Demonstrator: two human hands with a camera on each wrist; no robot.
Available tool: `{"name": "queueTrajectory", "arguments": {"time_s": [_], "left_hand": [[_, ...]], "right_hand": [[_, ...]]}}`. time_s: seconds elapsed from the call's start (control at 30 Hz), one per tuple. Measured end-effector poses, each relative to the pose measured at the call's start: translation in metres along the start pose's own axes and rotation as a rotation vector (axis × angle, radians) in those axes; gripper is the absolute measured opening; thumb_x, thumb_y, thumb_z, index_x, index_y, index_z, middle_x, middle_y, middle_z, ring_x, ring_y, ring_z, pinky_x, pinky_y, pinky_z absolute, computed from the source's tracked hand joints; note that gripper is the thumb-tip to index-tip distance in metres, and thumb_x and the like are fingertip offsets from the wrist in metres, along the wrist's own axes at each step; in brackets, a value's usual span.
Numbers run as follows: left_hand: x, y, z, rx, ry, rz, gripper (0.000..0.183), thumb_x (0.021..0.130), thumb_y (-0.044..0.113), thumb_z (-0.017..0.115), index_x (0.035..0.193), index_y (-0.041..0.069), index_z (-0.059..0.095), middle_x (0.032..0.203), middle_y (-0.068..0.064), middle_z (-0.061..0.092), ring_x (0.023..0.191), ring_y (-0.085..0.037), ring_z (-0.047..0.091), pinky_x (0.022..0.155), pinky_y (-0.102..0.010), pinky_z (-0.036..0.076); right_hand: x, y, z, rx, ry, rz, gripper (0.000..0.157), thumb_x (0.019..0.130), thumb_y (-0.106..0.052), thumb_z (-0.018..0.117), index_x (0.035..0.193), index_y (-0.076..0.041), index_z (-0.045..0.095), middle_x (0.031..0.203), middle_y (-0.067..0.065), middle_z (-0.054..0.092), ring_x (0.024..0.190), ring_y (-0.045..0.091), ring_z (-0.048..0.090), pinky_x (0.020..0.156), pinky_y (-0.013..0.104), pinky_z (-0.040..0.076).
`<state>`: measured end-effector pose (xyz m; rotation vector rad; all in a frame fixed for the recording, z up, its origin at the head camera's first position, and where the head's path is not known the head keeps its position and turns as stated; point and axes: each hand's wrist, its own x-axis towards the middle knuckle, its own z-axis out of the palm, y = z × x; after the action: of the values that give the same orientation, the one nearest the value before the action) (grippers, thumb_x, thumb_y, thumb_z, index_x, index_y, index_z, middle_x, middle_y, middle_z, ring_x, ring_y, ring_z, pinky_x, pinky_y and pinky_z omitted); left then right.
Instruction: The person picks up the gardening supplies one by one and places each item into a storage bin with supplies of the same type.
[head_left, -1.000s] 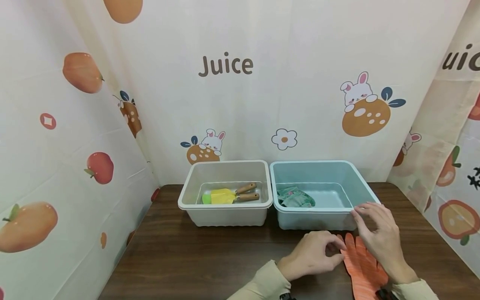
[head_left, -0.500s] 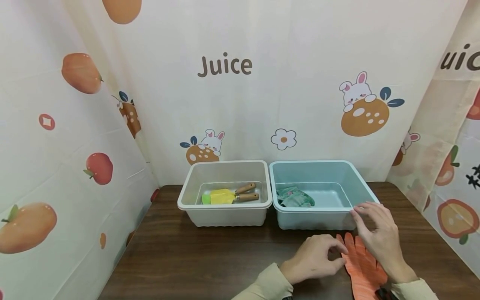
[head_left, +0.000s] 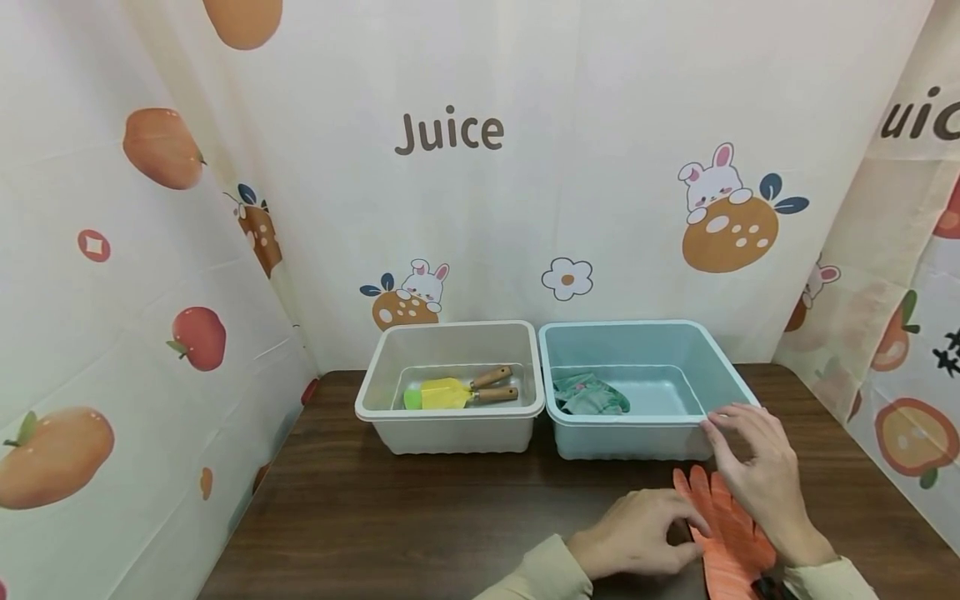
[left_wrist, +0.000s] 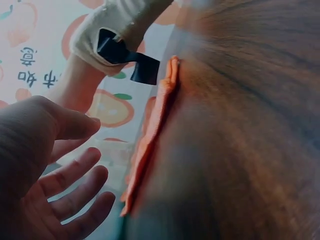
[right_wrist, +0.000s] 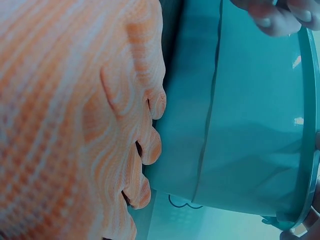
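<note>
An orange knitted glove [head_left: 723, 533] lies flat on the table at the front right, its fingers pointing away from me. My left hand [head_left: 641, 533] hovers at the glove's left edge with loosely curved fingers and nothing in them. In the left wrist view the glove [left_wrist: 152, 132] shows edge-on beyond the fingers. My right hand [head_left: 765, 479] is over the glove's right side, thumb and fingers loosely curved and holding nothing. Its fingertips overlap the front rim of the light blue bin [head_left: 648, 442] in the head view. A crumpled green cloth item [head_left: 591, 394] lies in that bin's left part.
A beige bin [head_left: 457, 437] stands close beside the blue one on its left. It holds a yellow-and-green bundle [head_left: 442, 393] and tools with wooden handles [head_left: 495, 394]. A printed curtain [head_left: 487, 208] closes the back and sides of the dark wooden table [head_left: 390, 517].
My left hand has moved a little down and to the right, toward the glove's palm. The right hand, glove and bins have not moved.
</note>
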<state>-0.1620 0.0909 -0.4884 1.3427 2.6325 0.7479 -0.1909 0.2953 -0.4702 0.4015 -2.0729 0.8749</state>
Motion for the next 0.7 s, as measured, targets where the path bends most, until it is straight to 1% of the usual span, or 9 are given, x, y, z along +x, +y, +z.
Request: {"name": "queueTrajectory", "arguments": {"time_s": [0.17,0.27,0.37,0.47,0.57,0.63,0.7], "left_hand": [[0.003,-0.002,0.006,0.020,-0.066,0.029,0.024,0.104,0.038,0.067,0.126,0.034,0.075,0.122,0.028,0.069,0.095,0.023,0.052,0.080,0.003,0.038],[0.004,-0.004,0.009,0.028,-0.132,0.064,0.028,0.105,0.036,0.066,0.133,0.034,0.072,0.131,0.028,0.068,0.104,0.024,0.055,0.086,0.003,0.040],[0.004,-0.005,0.013,0.063,-0.189,0.087,0.033,0.106,0.036,0.065,0.138,0.036,0.070,0.136,0.029,0.066,0.106,0.023,0.058,0.090,0.002,0.041],[0.004,-0.004,0.015,0.108,-0.218,0.102,0.034,0.105,0.038,0.067,0.139,0.036,0.069,0.129,0.029,0.070,0.093,0.023,0.057,0.085,0.002,0.042],[0.004,-0.004,0.014,0.107,-0.235,0.108,0.033,0.105,0.037,0.067,0.137,0.034,0.070,0.120,0.027,0.073,0.081,0.021,0.056,0.080,0.002,0.041],[0.003,-0.004,0.013,0.096,-0.243,0.093,0.032,0.105,0.036,0.066,0.137,0.033,0.071,0.119,0.026,0.073,0.080,0.021,0.056,0.079,0.002,0.041],[0.002,-0.003,0.012,0.077,-0.248,0.050,0.030,0.106,0.036,0.065,0.136,0.034,0.072,0.118,0.027,0.073,0.081,0.021,0.055,0.078,0.002,0.041]], "right_hand": [[-0.001,0.000,0.000,0.000,0.000,0.000,0.030,0.075,0.016,0.083,0.101,0.004,0.078,0.102,0.019,0.074,0.124,-0.002,0.051,0.119,0.011,0.028],[-0.001,0.000,-0.001,0.000,0.001,-0.003,0.030,0.075,0.017,0.083,0.101,0.003,0.078,0.102,0.018,0.074,0.124,-0.001,0.051,0.119,0.011,0.028],[0.000,0.000,-0.001,0.004,0.001,-0.015,0.030,0.075,0.017,0.083,0.102,0.003,0.079,0.102,0.018,0.074,0.123,0.002,0.053,0.119,0.012,0.029],[0.001,0.001,0.000,0.012,0.006,-0.027,0.032,0.074,0.017,0.083,0.102,0.002,0.079,0.101,0.018,0.074,0.123,0.003,0.054,0.120,0.013,0.029],[0.001,0.002,0.000,0.020,0.012,-0.031,0.031,0.074,0.017,0.083,0.101,0.001,0.080,0.101,0.018,0.074,0.122,0.004,0.054,0.120,0.014,0.030],[0.001,0.001,0.000,0.020,0.010,-0.027,0.031,0.075,0.017,0.083,0.101,0.002,0.080,0.101,0.018,0.074,0.123,0.004,0.054,0.120,0.014,0.030],[0.001,0.001,0.000,0.020,0.009,-0.023,0.030,0.075,0.017,0.083,0.101,0.002,0.079,0.101,0.018,0.074,0.123,0.003,0.054,0.120,0.014,0.029]]}}
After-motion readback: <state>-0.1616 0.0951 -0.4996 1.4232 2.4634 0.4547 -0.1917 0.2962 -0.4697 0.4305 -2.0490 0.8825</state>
